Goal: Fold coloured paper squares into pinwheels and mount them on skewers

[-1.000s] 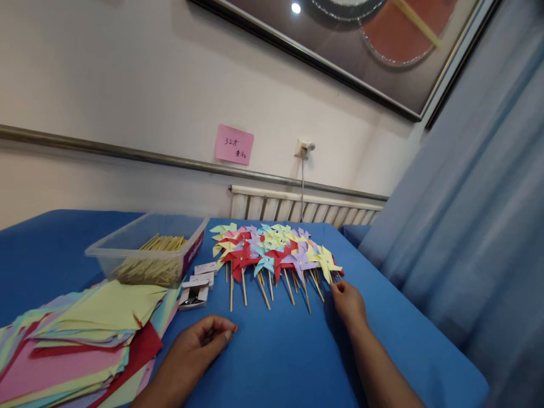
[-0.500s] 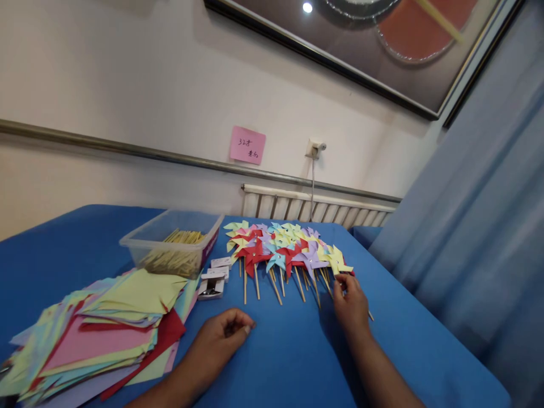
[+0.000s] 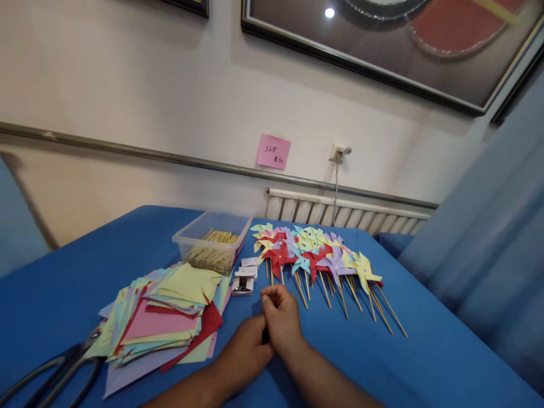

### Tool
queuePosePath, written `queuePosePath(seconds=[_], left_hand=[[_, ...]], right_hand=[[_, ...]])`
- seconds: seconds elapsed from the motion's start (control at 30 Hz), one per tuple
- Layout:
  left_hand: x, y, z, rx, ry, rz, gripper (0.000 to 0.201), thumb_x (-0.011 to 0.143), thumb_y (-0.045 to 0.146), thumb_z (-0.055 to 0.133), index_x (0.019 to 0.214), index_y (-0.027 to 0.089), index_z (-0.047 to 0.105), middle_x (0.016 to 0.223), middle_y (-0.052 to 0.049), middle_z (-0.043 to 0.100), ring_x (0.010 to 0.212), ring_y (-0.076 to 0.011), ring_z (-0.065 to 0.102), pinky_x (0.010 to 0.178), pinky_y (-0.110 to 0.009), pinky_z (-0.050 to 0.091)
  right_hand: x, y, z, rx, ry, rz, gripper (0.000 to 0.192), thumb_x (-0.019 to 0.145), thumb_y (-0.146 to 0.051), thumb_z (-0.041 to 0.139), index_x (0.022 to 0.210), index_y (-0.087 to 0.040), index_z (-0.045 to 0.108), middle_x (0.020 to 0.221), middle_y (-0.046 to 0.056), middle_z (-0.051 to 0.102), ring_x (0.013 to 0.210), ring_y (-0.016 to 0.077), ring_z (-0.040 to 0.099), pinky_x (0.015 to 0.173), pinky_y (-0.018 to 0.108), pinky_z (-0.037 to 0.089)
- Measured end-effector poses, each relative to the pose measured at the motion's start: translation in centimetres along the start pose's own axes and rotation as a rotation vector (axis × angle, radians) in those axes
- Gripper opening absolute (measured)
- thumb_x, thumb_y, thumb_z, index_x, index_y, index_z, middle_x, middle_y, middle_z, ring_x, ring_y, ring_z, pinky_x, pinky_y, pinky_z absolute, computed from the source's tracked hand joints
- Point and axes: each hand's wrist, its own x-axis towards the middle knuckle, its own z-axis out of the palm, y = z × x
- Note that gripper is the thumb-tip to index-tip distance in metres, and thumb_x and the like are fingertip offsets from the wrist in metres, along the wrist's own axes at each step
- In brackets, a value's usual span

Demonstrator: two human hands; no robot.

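- The left hand (image 3: 246, 354) and the right hand (image 3: 281, 320) meet low in the middle of the blue table (image 3: 425, 362), pressed side by side with fingers curled in; whether anything is pinched between them I cannot tell.
- At 12 o'clock from the hands, just beyond the fingertips, lie small white boxes (image 3: 245, 277), one open with dark metal bits inside.
- At 1 o'clock, near the hands, a spread of paper pinwheels (image 3: 312, 255) lies flat in red, yellow, blue and purple, with wooden sticks pointing toward the person.
- At 11 o'clock stands a clear plastic tub (image 3: 212, 249) holding pale wooden sticks.
- At 9 o'clock sits a loose stack of coloured paper squares (image 3: 165, 311); beyond it, at 8 o'clock, black scissors (image 3: 51, 374) lie at the table's edge.
- Behind the table a cream wall carries a metal rail (image 3: 127, 150), a pink note (image 3: 273, 151) and a plugged socket (image 3: 338, 153) above a white radiator (image 3: 344, 212).
- A dark framed picture (image 3: 382, 51) hangs at the top; a blue curtain (image 3: 488, 238) fills 3 o'clock.
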Motion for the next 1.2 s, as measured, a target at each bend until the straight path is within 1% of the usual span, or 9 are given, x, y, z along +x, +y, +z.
queuePosePath(seconds=[0.23,0.4,0.57,0.67,0.83,0.9,0.97,1.07,1.2], left_hand=[[-0.1,-0.3,0.2,0.205,-0.010,0.028,0.023,0.063,0.008,0.046,0.077,0.016,0.063,0.076,-0.002,0.067,0.070,-0.0161,0.057,0.062,-0.024,0.040],[0.1,-0.2,0.2,0.249,-0.047,0.004,0.026,0.061,0.006,0.044,0.078,0.016,0.062,0.074,-0.001,0.066,0.067,-0.0152,0.055,0.059,-0.024,0.037],[-0.4,1.4,-0.6,0.372,-0.087,0.022,0.020,0.067,0.011,0.045,0.075,0.019,0.062,0.074,-0.001,0.066,0.067,-0.0159,0.057,0.058,-0.024,0.036],[-0.9,2.9,-2.6,0.590,-0.008,-0.020,0.019,0.077,0.023,0.044,0.068,0.022,0.061,0.065,-0.001,0.064,0.060,-0.0168,0.056,0.055,-0.025,0.033],[-1.5,4.0,-8.1,0.889,0.399,0.007,0.026,0.078,0.034,0.048,0.095,0.021,0.062,0.097,-0.008,0.066,0.092,-0.0250,0.057,0.079,-0.032,0.039],[-1.7,3.5,-9.9,1.000,0.436,-0.015,0.032,0.076,0.038,0.051,0.100,0.019,0.060,0.108,-0.011,0.063,0.100,-0.0277,0.055,0.085,-0.035,0.037],[-1.9,2.8,-11.1,1.087,0.422,-0.112,0.035,0.075,0.040,0.052,0.101,0.018,0.060,0.104,-0.013,0.064,0.098,-0.0305,0.056,0.083,-0.037,0.038],[-2.0,1.6,-12.0,1.100,0.394,-0.213,0.037,0.078,0.041,0.047,0.102,0.016,0.061,0.102,-0.015,0.066,0.096,-0.0309,0.058,0.079,-0.037,0.040],[-1.8,1.0,-12.4,1.028,0.441,-0.266,0.041,0.079,0.047,0.044,0.103,0.019,0.061,0.106,-0.012,0.067,0.097,-0.0289,0.060,0.076,-0.034,0.041]], right_hand=[[-0.2,0.9,-1.4,0.022,-0.203,0.050,0.023,0.082,-0.031,0.047,0.073,-0.016,0.062,0.070,0.002,0.063,0.068,0.0171,0.058,0.063,0.026,0.044],[0.2,1.0,-1.6,0.023,-0.216,0.073,0.025,0.082,-0.033,0.047,0.073,-0.016,0.062,0.071,0.002,0.064,0.069,0.0167,0.059,0.065,0.026,0.044],[0.1,0.8,-1.8,0.014,-0.241,0.044,0.027,0.084,-0.034,0.046,0.073,-0.016,0.063,0.071,0.002,0.064,0.069,0.0162,0.059,0.064,0.025,0.044],[-0.2,0.8,-1.8,-0.032,-0.260,-0.002,0.027,0.084,-0.033,0.047,0.069,-0.017,0.061,0.065,0.000,0.062,0.064,0.0146,0.057,0.060,0.023,0.042],[-0.7,0.8,-1.4,-0.147,-0.290,-0.062,0.022,0.082,-0.028,0.049,0.069,-0.018,0.062,0.062,-0.001,0.060,0.058,0.0124,0.053,0.053,0.021,0.037],[-0.9,0.7,-1.4,-0.198,-0.295,-0.083,0.020,0.081,-0.026,0.049,0.069,-0.018,0.062,0.062,-0.001,0.060,0.058,0.0121,0.052,0.053,0.020,0.036],[-1.1,0.5,-1.4,-0.243,-0.300,-0.102,0.019,0.080,-0.024,0.050,0.068,-0.018,0.062,0.062,-0.001,0.059,0.058,0.0120,0.051,0.053,0.020,0.035],[-1.2,0.4,-1.6,-0.272,-0.308,-0.115,0.018,0.079,-0.023,0.050,0.068,-0.018,0.062,0.062,-0.001,0.058,0.058,0.0120,0.051,0.052,0.020,0.035],[-1.3,0.4,-1.7,-0.293,-0.327,-0.131,0.015,0.079,-0.022,0.052,0.070,-0.018,0.063,0.064,-0.001,0.059,0.059,0.0119,0.051,0.053,0.020,0.036]])
